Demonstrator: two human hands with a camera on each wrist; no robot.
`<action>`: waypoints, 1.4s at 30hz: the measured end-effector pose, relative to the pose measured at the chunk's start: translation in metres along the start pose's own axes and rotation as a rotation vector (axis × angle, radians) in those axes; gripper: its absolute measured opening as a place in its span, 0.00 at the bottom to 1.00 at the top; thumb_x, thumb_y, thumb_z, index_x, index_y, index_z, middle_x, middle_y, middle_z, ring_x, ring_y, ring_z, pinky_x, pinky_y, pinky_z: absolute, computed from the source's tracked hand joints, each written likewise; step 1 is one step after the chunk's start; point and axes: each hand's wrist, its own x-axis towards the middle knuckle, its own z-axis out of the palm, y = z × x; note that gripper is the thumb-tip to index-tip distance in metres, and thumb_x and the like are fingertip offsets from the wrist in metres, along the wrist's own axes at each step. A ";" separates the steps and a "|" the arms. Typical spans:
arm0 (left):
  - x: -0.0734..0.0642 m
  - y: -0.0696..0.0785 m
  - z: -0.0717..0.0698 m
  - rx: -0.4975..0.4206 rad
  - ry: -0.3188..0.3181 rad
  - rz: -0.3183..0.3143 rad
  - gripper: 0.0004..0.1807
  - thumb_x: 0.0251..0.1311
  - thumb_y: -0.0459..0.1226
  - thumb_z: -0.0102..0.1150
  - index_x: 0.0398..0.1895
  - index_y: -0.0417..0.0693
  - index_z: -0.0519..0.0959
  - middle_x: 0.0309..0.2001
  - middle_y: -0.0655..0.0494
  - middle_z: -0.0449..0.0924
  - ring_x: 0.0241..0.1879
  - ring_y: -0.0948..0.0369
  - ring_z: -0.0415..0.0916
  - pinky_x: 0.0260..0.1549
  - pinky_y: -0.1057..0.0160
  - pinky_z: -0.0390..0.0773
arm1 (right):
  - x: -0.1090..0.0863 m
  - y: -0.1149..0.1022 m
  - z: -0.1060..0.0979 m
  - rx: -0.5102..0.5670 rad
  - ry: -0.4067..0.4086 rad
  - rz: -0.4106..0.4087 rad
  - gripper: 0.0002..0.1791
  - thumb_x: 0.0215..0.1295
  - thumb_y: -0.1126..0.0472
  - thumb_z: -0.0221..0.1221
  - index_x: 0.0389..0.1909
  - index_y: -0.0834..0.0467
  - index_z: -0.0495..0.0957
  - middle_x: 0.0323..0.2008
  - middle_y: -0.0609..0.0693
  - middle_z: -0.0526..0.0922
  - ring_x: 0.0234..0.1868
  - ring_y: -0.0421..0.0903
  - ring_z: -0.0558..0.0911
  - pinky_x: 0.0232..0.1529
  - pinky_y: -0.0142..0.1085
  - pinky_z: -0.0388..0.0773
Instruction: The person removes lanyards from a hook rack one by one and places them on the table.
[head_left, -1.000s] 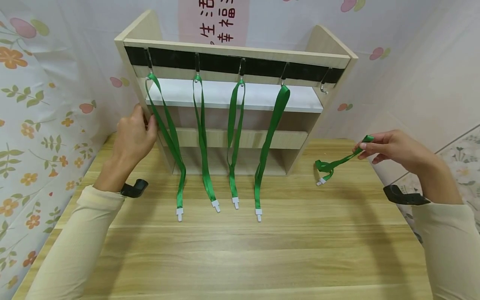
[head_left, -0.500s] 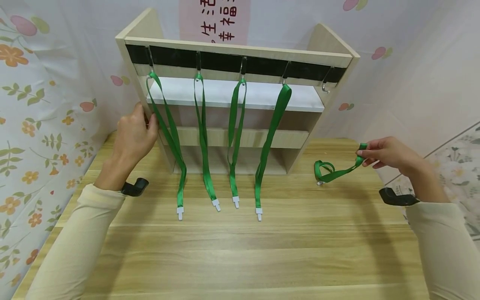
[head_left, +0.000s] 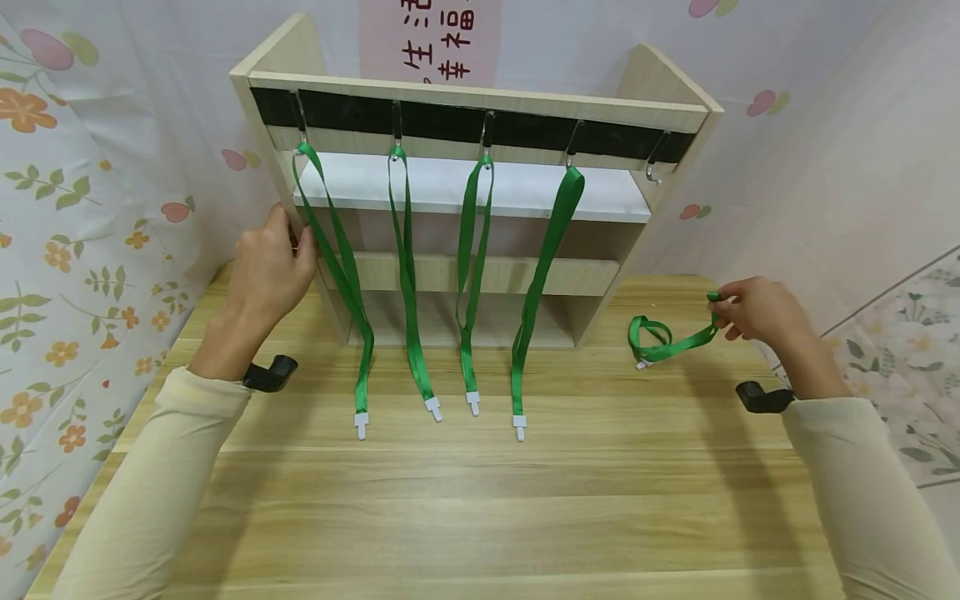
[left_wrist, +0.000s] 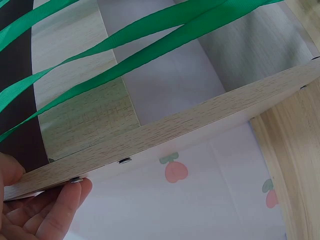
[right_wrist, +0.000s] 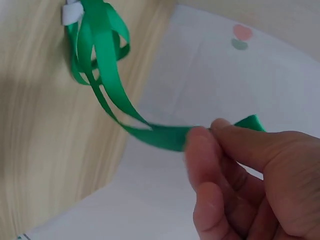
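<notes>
A floral cloth backdrop (head_left: 112, 208) stands around the wood-grain bench (head_left: 480, 517). My right grip (head_left: 765, 310), at the right of the frame, pinches one end of a loose green lanyard (head_left: 686, 342). From this grip, the lanyard's long axis runs left and slightly down to a loop and its white clip (right_wrist: 73, 14), which appear to rest on the bench. The right grip is the nearer; my left grip (head_left: 272, 265), at centre-left of the frame, clasps the left side panel (left_wrist: 165, 121) of the shelf unit (head_left: 480, 93). The rightmost hook (head_left: 651, 170) sits up and left of the right grip. Four hanging lanyards (head_left: 557, 225) cross the unit's open-fronted compartments and white shelf (head_left: 438, 185).
</notes>
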 end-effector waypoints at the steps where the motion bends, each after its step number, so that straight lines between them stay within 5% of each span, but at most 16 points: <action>1: 0.000 0.000 0.000 -0.001 0.001 0.000 0.10 0.70 0.32 0.46 0.35 0.29 0.69 0.19 0.39 0.70 0.13 0.47 0.69 0.13 0.60 0.62 | 0.001 -0.001 0.003 0.009 0.006 -0.001 0.20 0.74 0.57 0.54 0.54 0.71 0.76 0.30 0.57 0.87 0.24 0.45 0.85 0.25 0.39 0.78; 7: 0.000 0.000 0.000 -0.003 0.008 -0.002 0.11 0.70 0.32 0.46 0.36 0.28 0.70 0.20 0.37 0.72 0.14 0.46 0.70 0.14 0.59 0.62 | 0.007 -0.003 0.015 0.034 0.052 -0.010 0.16 0.71 0.63 0.56 0.52 0.72 0.76 0.31 0.61 0.87 0.22 0.45 0.85 0.23 0.39 0.77; 12: 0.000 0.000 0.000 -0.003 0.004 -0.004 0.11 0.70 0.32 0.46 0.35 0.29 0.70 0.20 0.38 0.72 0.14 0.47 0.70 0.13 0.61 0.62 | 0.013 -0.003 0.024 -0.011 -0.002 -0.037 0.20 0.69 0.61 0.59 0.56 0.70 0.75 0.34 0.62 0.87 0.22 0.44 0.81 0.23 0.39 0.75; 17: 0.000 0.000 0.000 0.001 0.008 -0.001 0.11 0.70 0.32 0.46 0.34 0.29 0.70 0.20 0.38 0.72 0.15 0.46 0.70 0.14 0.60 0.62 | 0.022 -0.003 0.038 -0.136 -0.038 -0.099 0.29 0.68 0.51 0.61 0.60 0.69 0.73 0.50 0.70 0.81 0.41 0.67 0.82 0.39 0.57 0.77; 20: 0.000 0.000 0.001 0.004 0.012 0.005 0.11 0.70 0.32 0.46 0.35 0.28 0.70 0.20 0.38 0.72 0.15 0.46 0.71 0.14 0.60 0.63 | 0.025 -0.004 0.048 -0.197 -0.050 -0.138 0.29 0.73 0.46 0.53 0.60 0.68 0.73 0.54 0.71 0.78 0.52 0.72 0.77 0.48 0.64 0.73; 24: 0.000 -0.001 0.001 0.001 0.016 0.012 0.11 0.70 0.32 0.46 0.36 0.28 0.70 0.21 0.37 0.73 0.15 0.45 0.72 0.14 0.59 0.63 | 0.026 -0.008 0.059 -0.224 -0.069 -0.170 0.24 0.79 0.53 0.43 0.59 0.68 0.74 0.52 0.72 0.80 0.47 0.69 0.81 0.47 0.60 0.75; 29: 0.000 -0.001 0.001 -0.002 0.013 0.003 0.11 0.70 0.32 0.46 0.35 0.28 0.70 0.21 0.37 0.73 0.15 0.45 0.72 0.15 0.58 0.64 | 0.026 -0.010 0.072 -0.263 -0.107 -0.189 0.19 0.75 0.62 0.48 0.59 0.68 0.75 0.50 0.70 0.81 0.45 0.67 0.82 0.45 0.58 0.76; 36: 0.000 0.000 0.001 0.001 0.010 0.004 0.11 0.70 0.33 0.46 0.36 0.28 0.70 0.21 0.37 0.73 0.15 0.45 0.72 0.15 0.59 0.63 | 0.028 -0.007 0.087 -0.233 -0.202 -0.189 0.20 0.75 0.57 0.51 0.57 0.68 0.75 0.47 0.68 0.82 0.48 0.72 0.79 0.46 0.62 0.75; 42: 0.000 0.000 0.000 0.002 0.002 -0.006 0.11 0.70 0.32 0.46 0.36 0.28 0.70 0.20 0.38 0.72 0.15 0.45 0.71 0.15 0.60 0.63 | 0.026 -0.004 0.081 -0.229 -0.134 -0.126 0.24 0.75 0.55 0.50 0.63 0.67 0.71 0.56 0.74 0.76 0.51 0.75 0.77 0.45 0.63 0.74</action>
